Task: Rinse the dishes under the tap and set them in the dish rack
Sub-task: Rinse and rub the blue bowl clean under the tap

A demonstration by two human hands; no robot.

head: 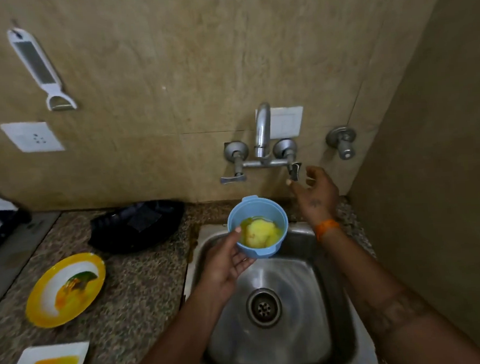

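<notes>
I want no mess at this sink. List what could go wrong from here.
1. The blue bowl holds yellow residue and is gripped only by the left hand at its rim; it could slip into the sink.
2. The right hand reaches for the tap handle; a hard opening could splash yellow residue onto the counter.
3. The bowl sits near the sink's back edge, so water may miss it.

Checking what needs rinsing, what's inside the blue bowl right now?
The blue bowl, held by the left hand, contains yellow residue covering its bottom. The bowl's floor under that residue can't be seen.
</notes>
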